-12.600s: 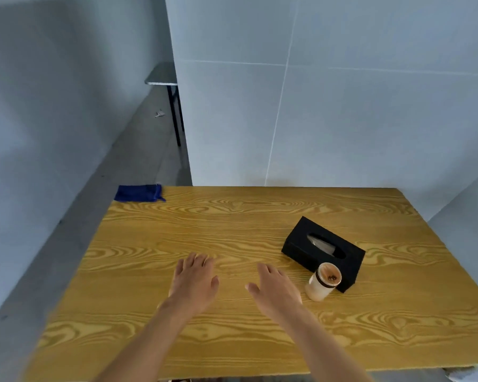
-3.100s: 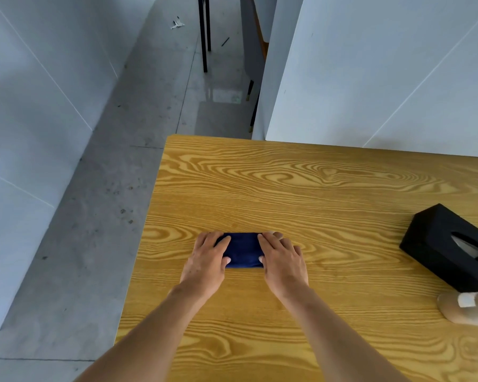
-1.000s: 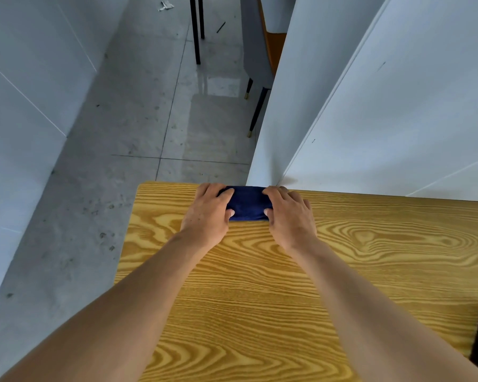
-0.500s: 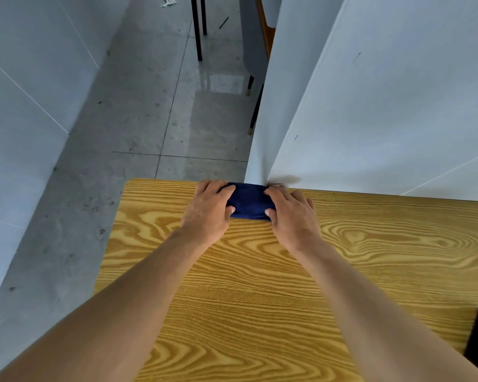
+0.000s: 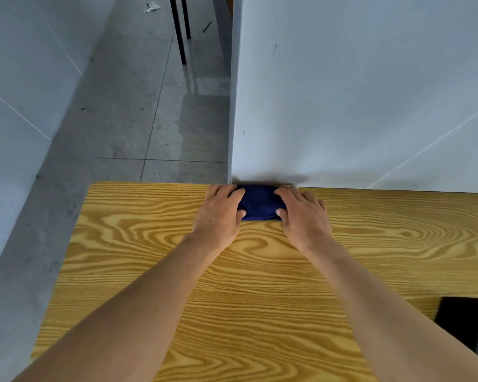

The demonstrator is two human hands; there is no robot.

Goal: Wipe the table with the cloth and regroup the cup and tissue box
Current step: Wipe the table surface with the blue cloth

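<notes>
Firmly, the cloth (image 5: 260, 201) is pinned flat to the table (image 5: 260, 271) by both hands, one at each end. The left hand (image 5: 218, 213) is laid over the cloth's left end, with its fingers (image 5: 224, 191) spread forward across the fabric and its thumb (image 5: 241, 214) tucked against the near edge. The right hand (image 5: 304, 216) is placed in the same manner over the right end, its thumb (image 5: 280, 213) set against the near edge as well. Neither hand is curled into a fist; the cloth is pressed down under flattened palms and fingers and pinched lightly at its near edge by the thumbs.

The cloth is dark blue and folded into a short band, and only its middle is seen between the hands. It is held at the very far edge of the table, close to the far left corner, where the tabletop is met by a pale wall panel (image 5: 356, 92). A faint shadow is cast on the panel just above the cloth.

Both bare forearms are stretched out over yellow wood with a strong grain. At the lower right edge of the view a black corner of the tissue box (image 5: 467, 323) is seen resting on the table, well apart from the hands. Grey floor (image 5: 138, 106) is seen beyond the table's left side, and two thin black legs (image 5: 180, 31) of some furniture are stood on it farther back.
</notes>
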